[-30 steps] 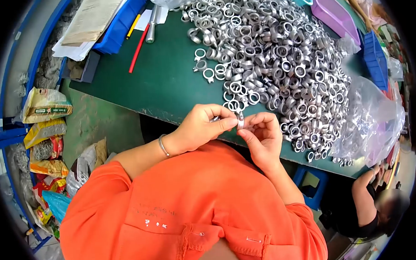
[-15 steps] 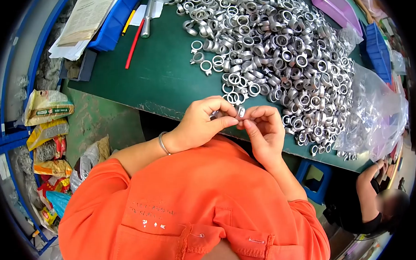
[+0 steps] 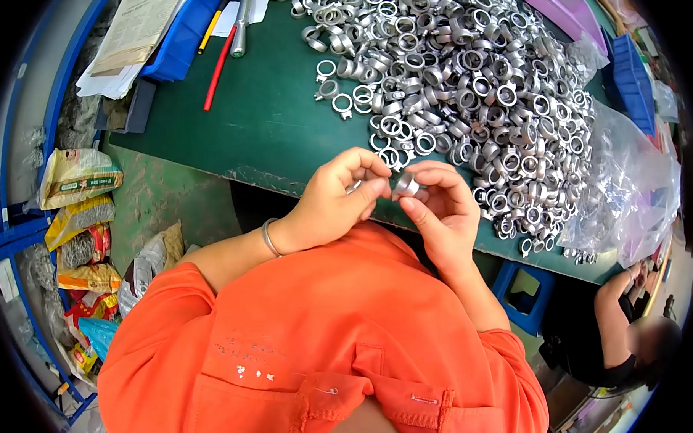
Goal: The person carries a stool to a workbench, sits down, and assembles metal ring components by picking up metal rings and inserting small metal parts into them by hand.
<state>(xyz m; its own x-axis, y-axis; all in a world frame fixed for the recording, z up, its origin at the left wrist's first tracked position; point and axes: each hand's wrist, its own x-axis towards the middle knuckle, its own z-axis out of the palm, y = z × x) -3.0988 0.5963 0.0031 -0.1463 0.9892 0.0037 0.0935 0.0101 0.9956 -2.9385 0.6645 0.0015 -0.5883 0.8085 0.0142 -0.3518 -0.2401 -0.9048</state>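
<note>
Between the thumb and fingers of my right hand is a small silver metal ring, tilted so that its round side shows. My left hand is just to the left, its fingers curled and its thumb pressed in, with the fingertips close to the ring. A sliver of shiny metal shows inside the left hand, but most of it is hidden by the fingers. Both hands are over the near edge of the green table. Beyond them lies a large pile of similar metal rings, many with a small tab.
On the table's far left lie a red pen, a metal tool and a blue bin with papers. Clear plastic bags and a purple bin are at right. A blue stool and another person are at lower right.
The ring has turned in my right fingers and more of its round body shows. My left fingertips have drawn slightly back from it, and the right hand has opened out a little around it.
</note>
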